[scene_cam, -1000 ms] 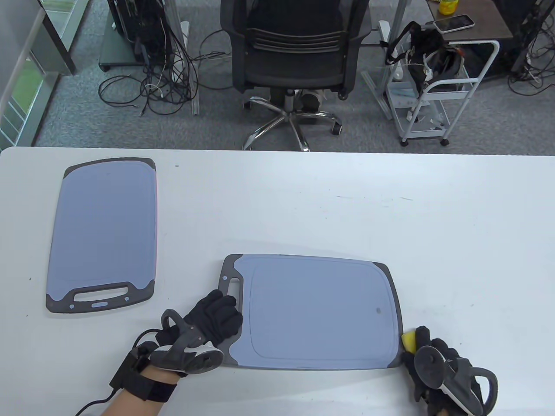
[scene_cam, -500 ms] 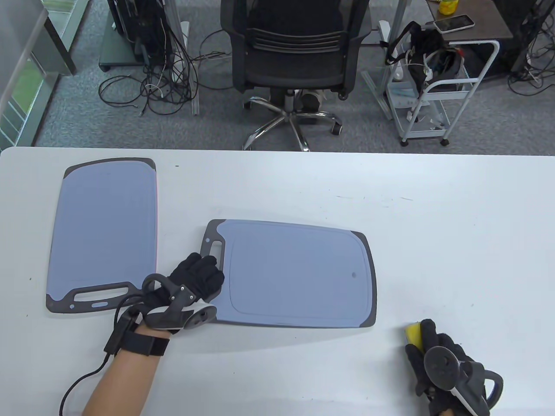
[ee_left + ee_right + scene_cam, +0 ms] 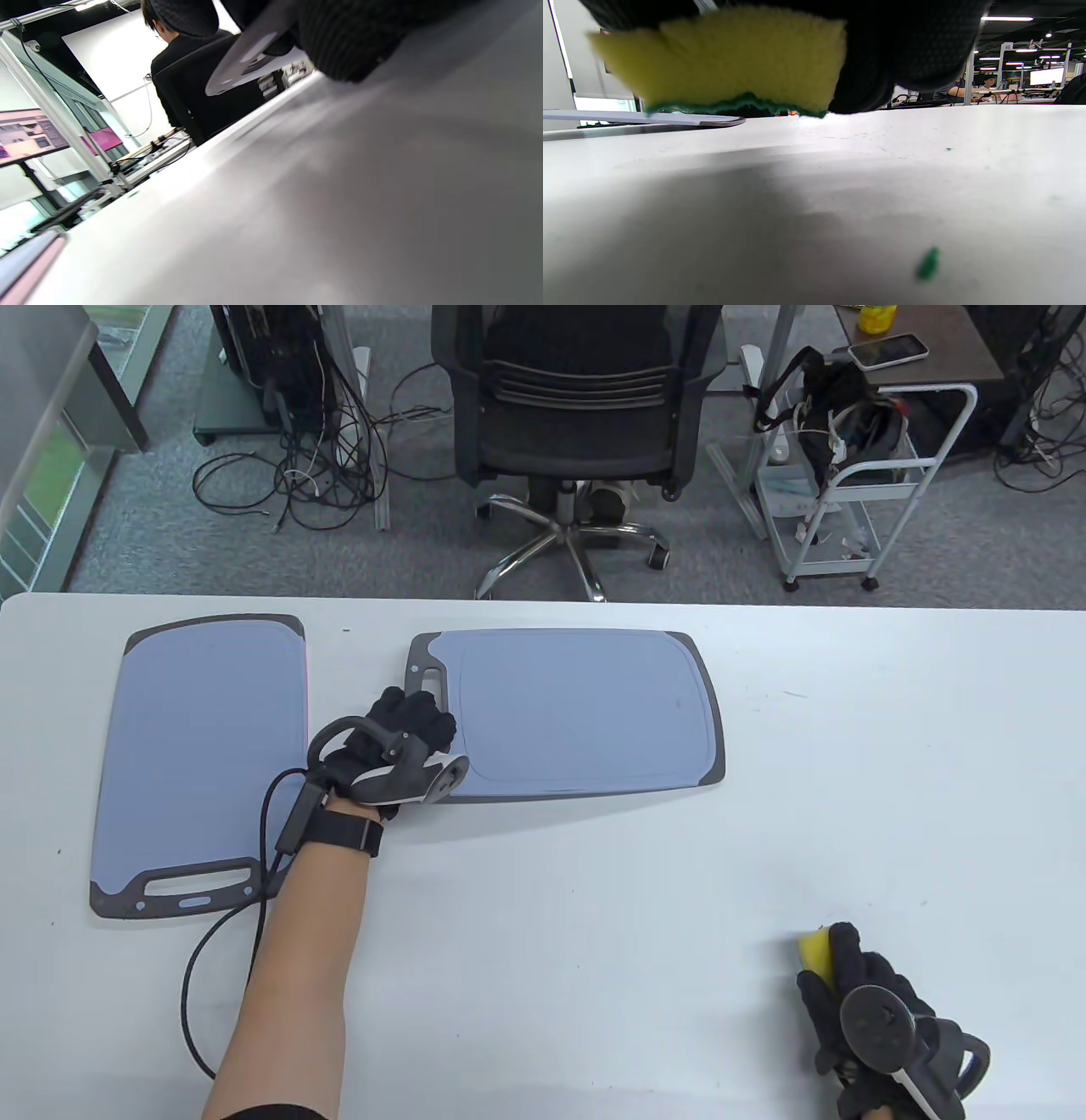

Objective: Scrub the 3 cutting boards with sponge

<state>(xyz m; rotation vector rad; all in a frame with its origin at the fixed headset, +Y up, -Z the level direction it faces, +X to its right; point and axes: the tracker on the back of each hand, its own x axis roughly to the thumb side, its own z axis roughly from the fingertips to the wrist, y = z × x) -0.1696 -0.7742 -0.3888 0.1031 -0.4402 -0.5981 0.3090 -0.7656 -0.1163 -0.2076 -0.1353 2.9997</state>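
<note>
Sponge (image 3: 814, 950) first: I have it in my right hand (image 3: 865, 1018) near the front right corner of the table (image 3: 848, 780), my fingers (image 3: 844, 954) curled round it. In the right wrist view the sponge (image 3: 725, 63) shows its yellow body with the green scrub layer facing down, held just clear of the table.

My left hand (image 3: 399, 738) is stretched far forward, fingers curled on the handle end of the cutting board (image 3: 577, 712) that lies lengthwise near the table's far edge. The left wrist view is blurred; I make out only the glove and the table there.

Just to the left, a stack of cutting boards (image 3: 204, 763) lies with its handle toward me; a pink edge shows under the blue top one. The two are near each other but not touching.
</note>
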